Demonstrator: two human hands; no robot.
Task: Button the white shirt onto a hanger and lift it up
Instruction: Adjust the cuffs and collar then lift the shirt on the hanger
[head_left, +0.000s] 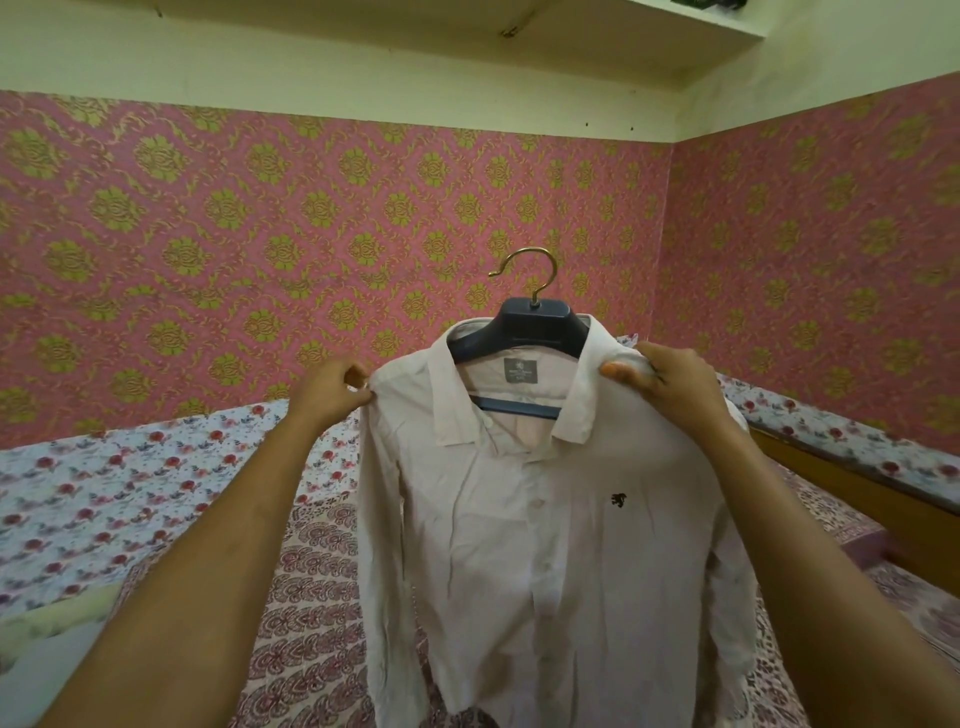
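Wallpaper (208, 208) behind shirt (545, 519) between hands (332, 389) (670, 384)

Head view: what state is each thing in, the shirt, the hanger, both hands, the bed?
shirt: on the hanger, front closed below the open collar, held up above the bed.
hanger: inside the shirt's shoulders, hook free, hung on nothing.
left hand: pinches one shirt shoulder.
right hand: grips the other shoulder.
bed: covered with patterned sheets.
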